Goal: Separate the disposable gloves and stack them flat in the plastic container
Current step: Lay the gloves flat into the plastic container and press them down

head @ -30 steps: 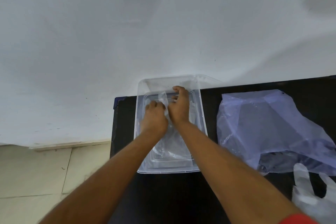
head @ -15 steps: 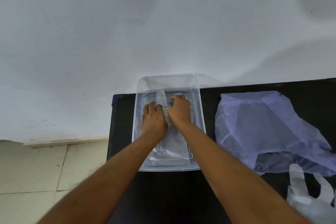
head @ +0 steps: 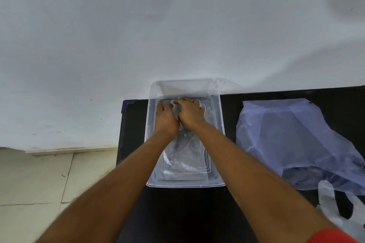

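A clear plastic container (head: 185,183) stands on the black table, its far end against the white wall. Thin transparent gloves (head: 185,156) lie flat on its floor. Both my hands are inside at the far end, side by side and palm down. My left hand (head: 166,118) presses the glove with fingers spread. My right hand (head: 190,112) lies just beside it, its fingers curled over a raised fold of the glove. Another clear glove (head: 335,209) lies on the table at the lower right.
A crumpled bluish plastic bag (head: 292,140) lies right of the container. The black table (head: 181,213) ends at its left edge near the container, with tiled floor (head: 39,179) below. The wall (head: 177,25) closes the far side.
Both hands slid toward the far end of the container. The upright flap of glove between them has been pushed down and is now mostly under my right fingers.
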